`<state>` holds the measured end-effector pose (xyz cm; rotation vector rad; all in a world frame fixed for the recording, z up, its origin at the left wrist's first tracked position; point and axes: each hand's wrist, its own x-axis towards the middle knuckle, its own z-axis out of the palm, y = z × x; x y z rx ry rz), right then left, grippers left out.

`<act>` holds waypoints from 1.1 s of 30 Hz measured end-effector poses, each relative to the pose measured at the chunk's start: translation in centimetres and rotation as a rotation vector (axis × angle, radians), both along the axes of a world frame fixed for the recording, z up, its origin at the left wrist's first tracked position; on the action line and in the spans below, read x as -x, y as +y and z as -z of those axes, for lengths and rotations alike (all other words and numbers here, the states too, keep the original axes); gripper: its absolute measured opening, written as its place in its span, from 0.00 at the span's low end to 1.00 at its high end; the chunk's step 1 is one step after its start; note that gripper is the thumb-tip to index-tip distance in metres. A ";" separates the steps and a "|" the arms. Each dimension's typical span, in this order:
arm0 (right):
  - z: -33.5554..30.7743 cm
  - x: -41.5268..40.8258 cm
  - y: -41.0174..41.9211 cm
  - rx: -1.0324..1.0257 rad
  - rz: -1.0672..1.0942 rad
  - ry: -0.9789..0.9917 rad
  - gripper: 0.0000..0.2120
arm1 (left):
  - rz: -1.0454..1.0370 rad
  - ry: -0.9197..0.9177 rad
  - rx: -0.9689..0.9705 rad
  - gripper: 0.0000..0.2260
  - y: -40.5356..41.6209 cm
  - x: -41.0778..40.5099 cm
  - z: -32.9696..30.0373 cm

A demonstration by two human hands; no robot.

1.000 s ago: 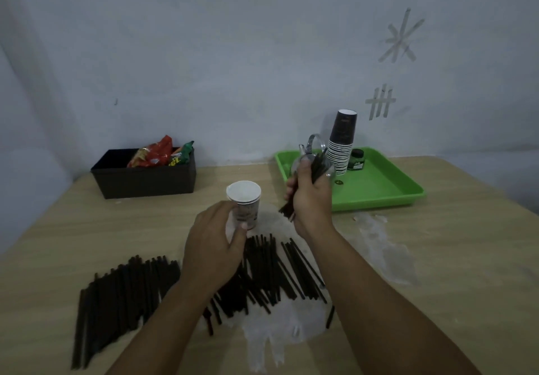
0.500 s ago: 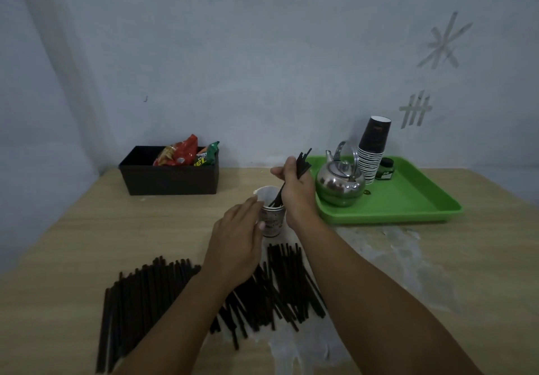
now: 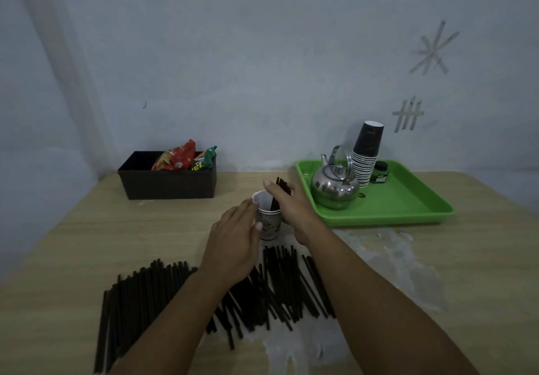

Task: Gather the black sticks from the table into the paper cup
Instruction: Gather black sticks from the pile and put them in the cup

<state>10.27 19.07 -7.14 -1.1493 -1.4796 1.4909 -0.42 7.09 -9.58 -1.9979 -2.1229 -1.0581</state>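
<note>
Paper cup [image 3: 269, 219] stands upright on the wooden table [image 3: 481, 263], mid-table, white rim up, printed wall facing the person. Left hand [image 3: 233, 246] is on the cup's left side, fingers curved against the wall and thumb on the near face, steadying it. Right hand [image 3: 287, 202] sits over the cup's right rim, thumb and fingers pinching a small bundle of black sticks [image 3: 280, 192]; the bundle is tilted, lower ends inside the cup, upper ends poking out above the hand. The remaining loose black sticks [image 3: 280, 284] lie flat on the table just nearer than the cup, fanned out over a pale scuffed patch of the tabletop. A second, tidier row of sticks [image 3: 137, 301] lies left of that pile, further from the cup. Behind and left of the cup: black box [image 3: 167, 182] with red and green snack packets [image 3: 183, 160] sticking out. Behind and right of the cup: green tray [image 3: 408, 202] holding a steel kettle [image 3: 335, 185], a stack of dark paper cups [image 3: 367, 152] and a small dark jar [image 3: 379, 171], the stack between kettle and jar. Tape marks [image 3: 408, 115] on the wall above the tray.
</note>
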 end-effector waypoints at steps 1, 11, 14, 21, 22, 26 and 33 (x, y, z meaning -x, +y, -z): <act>-0.2 -0.4 -0.2 -0.004 -0.003 0.004 0.57 | 0.000 -0.006 0.011 0.20 -0.1 0.0 -0.1; -1.1 -10.0 -4.9 -0.208 0.162 -0.124 0.16 | -0.005 -0.109 -0.030 0.14 -4.4 -2.1 0.1; 0.6 -14.3 -7.5 -0.270 0.274 -0.327 0.10 | 0.019 -0.129 0.017 0.13 -5.7 -3.7 1.2; 4.0 -19.4 -12.7 -0.265 0.308 -0.976 0.12 | 0.075 -0.028 0.034 0.13 -6.5 -6.1 2.5; 4.1 -19.4 -12.9 -0.262 0.296 -0.996 0.11 | 0.075 -0.018 0.034 0.13 -6.5 -6.2 2.6; 3.7 -18.6 -11.8 -0.290 0.270 -1.018 0.08 | 0.059 -0.009 0.030 0.13 -6.7 -6.2 2.8; 3.5 -14.3 -9.9 -0.355 0.188 -1.059 0.11 | 0.021 -0.030 0.034 0.09 -6.9 -5.8 3.2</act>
